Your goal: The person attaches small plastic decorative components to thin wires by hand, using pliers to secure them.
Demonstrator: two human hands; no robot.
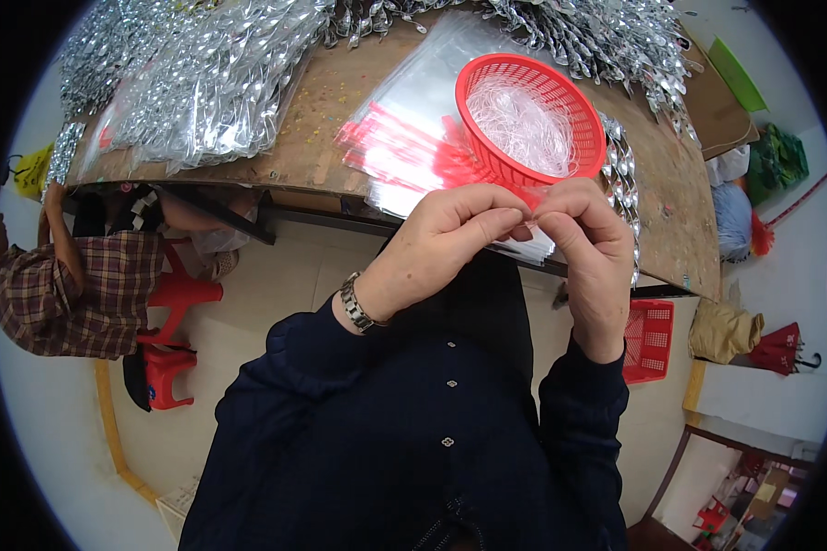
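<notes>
Brown, worn board makes the table point(666, 197) that carries everything, the largest thing here. At its left end sits a person in a plaid shirt point(83, 285), a hand by the near left corner, well apart from this work.

Silver foil fills much of the far side: one heap point(234, 87) at the left, partly in clear plastic and reaching toward the near edge, another heap point(606, 37) along the far edge behind the basket. Both limit room to push things back.

The clear sleeves point(418, 87) lie fanned from the far side to the middle of the near edge, their red-banded ends point(400, 147) toward the wearer. They should be light, limp and slippery, likely to slide on one another and to crease; one corner of the red band looks the best hold. The red basket point(579, 101), seemingly of stiff plastic, sits over their right side and pins part of the fan; it is easiest taken by the rim.

Twisted silver strips point(623, 170) lie just right of the basket, crossing the near edge and close to the right hand.

The left hand point(450, 230) and right hand point(595, 241) meet at the near edge, in front of the basket, each with thumb and forefinger pressed together and the other fingers curled.

Inside the basket, the pale thread point(519, 129) is loose and tangled, probably almost weightless; a single loose end would be the place to pinch.

Smallest is the reddish piece point(529, 196) apparently between the fingertips: thin and soft by its look, too hidden to identify.
</notes>
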